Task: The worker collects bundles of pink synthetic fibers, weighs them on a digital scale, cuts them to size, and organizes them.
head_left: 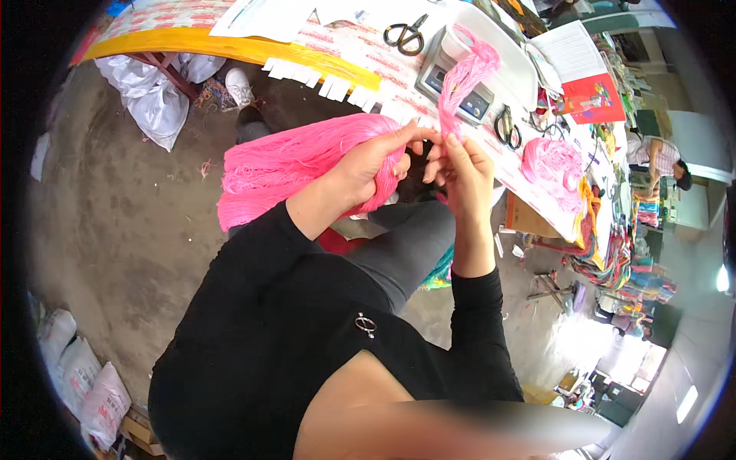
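Observation:
A thick hank of pink yarn [295,157] hangs to the left over my lap. My left hand [376,165] is wrapped round its gathered right end, with thumb and forefinger stretched toward the other hand. My right hand [464,165] pinches a thinner bundle of pink strands [458,88] between thumb and fingers. That bundle runs up from my fingertips onto a digital scale [474,103] and into the white tray [512,67] on it. The fingertips of both hands are close together; whether a strand joins them is too small to tell.
Black-handled scissors [406,36] lie left of the scale, and a second pair [507,128] lies right of it. A pink yarn heap [553,169] sits near the table's right edge, by a red booklet [592,100]. White sacks [100,395] stand on the floor at lower left.

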### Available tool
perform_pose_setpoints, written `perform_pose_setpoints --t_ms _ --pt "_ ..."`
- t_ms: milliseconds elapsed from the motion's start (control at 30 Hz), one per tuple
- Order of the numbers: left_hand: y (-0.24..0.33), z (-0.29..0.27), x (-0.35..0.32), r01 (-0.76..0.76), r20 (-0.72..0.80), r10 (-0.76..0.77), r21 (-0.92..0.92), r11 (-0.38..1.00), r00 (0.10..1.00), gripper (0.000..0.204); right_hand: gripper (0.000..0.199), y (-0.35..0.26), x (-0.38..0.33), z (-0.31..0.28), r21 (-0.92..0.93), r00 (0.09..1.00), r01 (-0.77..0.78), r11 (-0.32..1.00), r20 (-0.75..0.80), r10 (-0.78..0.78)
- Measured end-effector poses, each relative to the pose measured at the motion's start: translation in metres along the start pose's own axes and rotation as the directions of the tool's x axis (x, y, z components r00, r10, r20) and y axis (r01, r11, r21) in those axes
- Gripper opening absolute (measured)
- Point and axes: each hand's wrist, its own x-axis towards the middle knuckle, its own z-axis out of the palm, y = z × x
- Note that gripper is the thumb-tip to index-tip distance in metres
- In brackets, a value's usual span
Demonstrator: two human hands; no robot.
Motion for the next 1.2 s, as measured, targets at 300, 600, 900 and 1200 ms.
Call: perform_pose_setpoints --t_ms 300,600,900,1200 --pt "-0.007 0.002 0.007 -0.018 0.069 0.016 0.023 1.0 0.998 0.027 0.022 0.005 -0.008 0.008 -0.098 0.998 0.022 0.995 0.062 -0.016" --pt "-0.003 0.008 -0.003 -0.133 0.003 0.133 0.012 0.991 0.991 0.023 0.019 0.011 -0.002 0.008 -0.06 0.999 0.017 0.998 0.042 -0.014" --pt "-0.009 -0.004 -0.002 -0.25 -0.098 0.295 0.326 0.912 0.95 0.02 0.014 0.009 0.003 0.014 -0.118 1.0 0.013 0.993 0.0 -0.013" --pt "-0.008 -0.005 -0.002 -0.271 -0.086 0.325 0.376 0.886 0.942 0.02 0.014 0.008 0.004 0.009 -0.106 0.999 0.045 0.993 -0.011 -0.046"
